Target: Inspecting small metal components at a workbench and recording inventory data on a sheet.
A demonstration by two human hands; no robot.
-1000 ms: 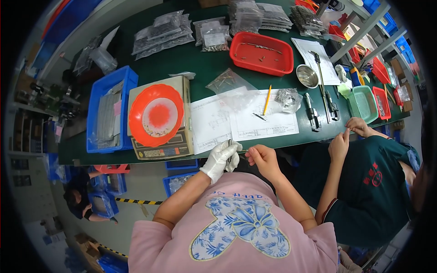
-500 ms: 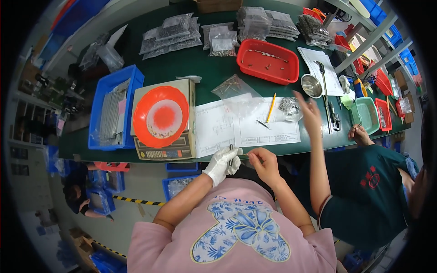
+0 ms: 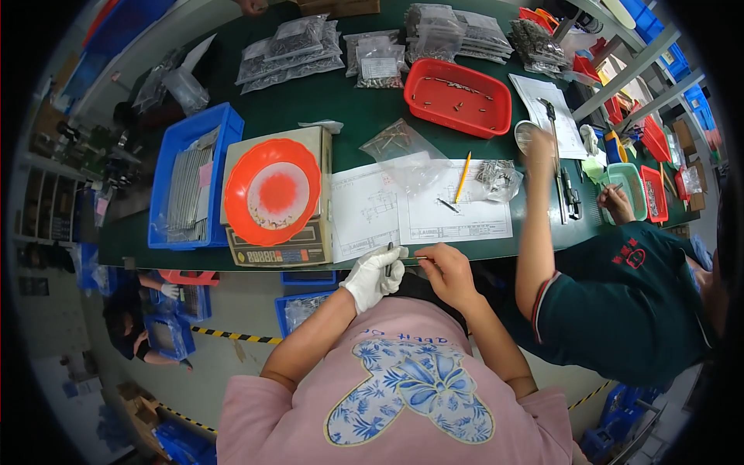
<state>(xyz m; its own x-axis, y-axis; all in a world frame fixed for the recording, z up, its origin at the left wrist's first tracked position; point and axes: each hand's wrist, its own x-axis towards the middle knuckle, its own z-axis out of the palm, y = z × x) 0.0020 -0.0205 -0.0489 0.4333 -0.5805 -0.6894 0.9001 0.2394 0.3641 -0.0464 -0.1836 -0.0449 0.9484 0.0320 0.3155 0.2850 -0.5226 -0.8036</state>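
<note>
My left hand (image 3: 373, 279), in a white glove, is closed around a short dark metal rod (image 3: 389, 259) that stands upright out of the fingers. Just to its right, my bare right hand (image 3: 451, 274) pinches a thin copper-coloured pin (image 3: 421, 258) between thumb and fingertips, its tip pointing at the glove. Both hands are at the near table edge, in front of two printed drawings (image 3: 465, 223). On the drawings lie a yellow pencil (image 3: 463, 178), a small dark pin (image 3: 448, 205) and a clear bag of metal parts (image 3: 497, 181).
An orange bowl (image 3: 246, 200) rests on a boxy scale (image 3: 324, 203), beside a blue bin (image 3: 157, 203) of long metal strips. Behind are a red tray (image 3: 457, 124) with small pins and bagged parts (image 3: 294, 58). At right, a co-worker's blurred hand (image 3: 540, 151) is by a metal bowl (image 3: 524, 133).
My right hand has shifted slightly left and up, and the pin now shows more clearly. The co-worker's raised hand has moved to the metal bowl. Another hand appears at the far table edge.
</note>
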